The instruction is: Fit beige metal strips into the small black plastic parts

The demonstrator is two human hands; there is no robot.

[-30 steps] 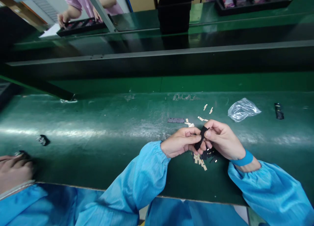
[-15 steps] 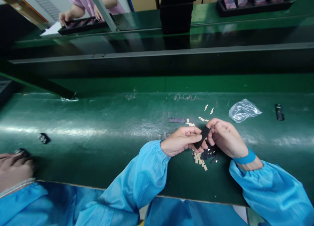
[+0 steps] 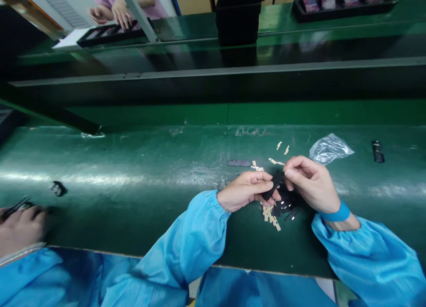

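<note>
My left hand (image 3: 245,190) and my right hand (image 3: 311,183) meet over the green belt (image 3: 133,174), both pinching a small flat black strip (image 3: 273,185) between their fingertips. The strip is tilted, its upper end at my right thumb. Under the hands lies a pile of small black parts (image 3: 286,206) and beige backing slips (image 3: 270,215). A flat black strip (image 3: 238,163) lies on the belt just beyond my left hand, with more beige slips (image 3: 275,161) past my fingers.
A crumpled clear plastic bag (image 3: 329,149) and a black part (image 3: 377,151) lie to the right. Another small black part (image 3: 58,188) lies far left, near a co-worker's hand (image 3: 20,229). A person in pink handles a black tray (image 3: 109,33) across the line.
My right hand has shifted slightly up and its fingers have worked along the strip. The co-worker's hand at far left has moved. The person in pink has lifted their hands over the tray.
</note>
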